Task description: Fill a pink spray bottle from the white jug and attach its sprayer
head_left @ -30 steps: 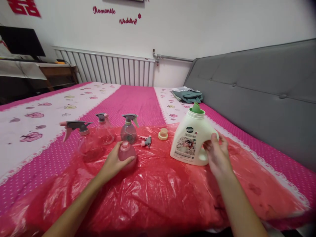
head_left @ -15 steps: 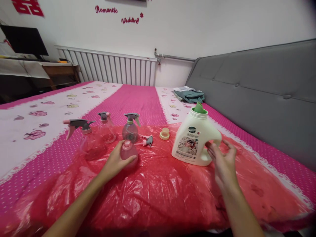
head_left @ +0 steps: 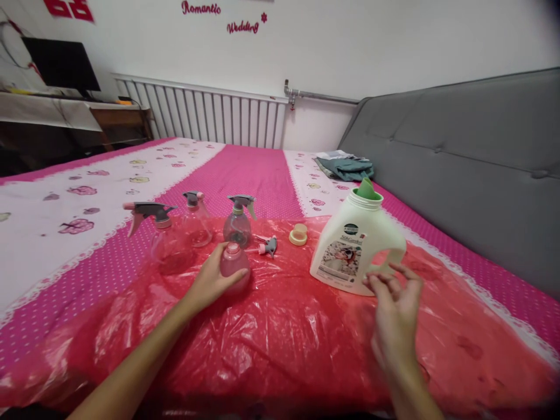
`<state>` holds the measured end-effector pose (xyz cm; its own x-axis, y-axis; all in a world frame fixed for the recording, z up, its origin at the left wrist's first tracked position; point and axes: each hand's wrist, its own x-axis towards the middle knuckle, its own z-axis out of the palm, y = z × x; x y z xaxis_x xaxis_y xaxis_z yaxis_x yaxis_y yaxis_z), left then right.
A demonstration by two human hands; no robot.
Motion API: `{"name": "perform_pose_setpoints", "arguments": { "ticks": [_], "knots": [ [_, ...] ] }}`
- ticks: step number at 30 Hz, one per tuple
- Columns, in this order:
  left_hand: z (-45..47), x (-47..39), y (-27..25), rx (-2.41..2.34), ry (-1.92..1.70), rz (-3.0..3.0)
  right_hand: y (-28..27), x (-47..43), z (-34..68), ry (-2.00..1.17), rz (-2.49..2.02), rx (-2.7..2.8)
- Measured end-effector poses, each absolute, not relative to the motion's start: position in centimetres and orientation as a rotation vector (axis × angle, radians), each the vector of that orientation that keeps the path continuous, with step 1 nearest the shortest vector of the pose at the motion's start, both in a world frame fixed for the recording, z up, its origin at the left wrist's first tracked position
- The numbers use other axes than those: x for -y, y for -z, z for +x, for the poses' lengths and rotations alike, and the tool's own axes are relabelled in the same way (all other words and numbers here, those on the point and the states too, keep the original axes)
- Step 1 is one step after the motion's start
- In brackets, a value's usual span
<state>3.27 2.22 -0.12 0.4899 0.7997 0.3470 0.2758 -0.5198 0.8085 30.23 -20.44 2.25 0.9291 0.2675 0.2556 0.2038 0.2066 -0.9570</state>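
Observation:
My left hand (head_left: 210, 279) is closed around a small pink spray bottle (head_left: 235, 267) whose top is off, standing on the red plastic sheet (head_left: 280, 344). Just behind it lies a loose grey and pink spray head (head_left: 268, 247). A white detergent jug (head_left: 339, 256) with a green spout (head_left: 366, 189) stands uncapped to the right. Beside its handle is my right hand (head_left: 396, 297), fingers apart and curved, holding nothing. The jug's cap (head_left: 298, 234), pale and translucent, sits between bottle and jug.
Behind my left hand stand a large pink spray bottle (head_left: 172, 248), a clear pink one (head_left: 198, 224) and a grey one (head_left: 237, 227). Folded clothes (head_left: 345, 166) lie farther back on the bed. A grey headboard (head_left: 472, 151) borders the right side.
My right hand has come out of the jug's handle and moved slightly down and toward me. The left hand still holds the bottle. The whole view has shifted a little.

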Motion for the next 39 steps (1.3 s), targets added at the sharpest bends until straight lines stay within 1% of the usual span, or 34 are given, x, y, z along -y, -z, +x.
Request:
{"name": "perform_pose_setpoints", "arguments": {
  "ticks": [4,8,13,17,24,28,32,36,39],
  "knots": [
    [3.3,-2.0,0.0,-0.887,-0.957,2.044,-2.8,17.7,26.8,-0.192,-1.465,0.773],
    [3.4,-1.9,-0.2,-0.864,-0.950,2.043,-3.6,11.8,25.4,-0.353,-1.620,1.232],
    [3.5,-1.5,-0.2,-0.835,-0.961,2.028,-3.2,4.4,25.3,-0.285,-1.923,1.486],
    [3.5,-1.2,0.0,-0.822,-0.956,2.016,-1.4,1.8,25.5,-0.218,-2.087,1.577],
    [3.5,-0.7,0.2,-0.807,-0.965,1.992,1.0,1.5,26.3,-0.048,-2.150,1.595],
    [3.6,-0.5,0.1,-0.799,-0.979,1.977,1.8,3.4,27.1,0.069,-2.033,1.548],
    [3.7,-0.3,0.1,-0.772,-0.998,1.976,2.4,5.6,27.5,0.103,-1.852,1.524],
    [3.8,-0.3,0.2,-0.787,-1.006,1.982,1.5,6.9,27.6,0.090,-1.703,1.468],
    [3.8,-0.3,0.2,-0.788,-1.003,1.988,-0.5,7.6,27.4,0.097,-1.637,1.405]
  ]
}}
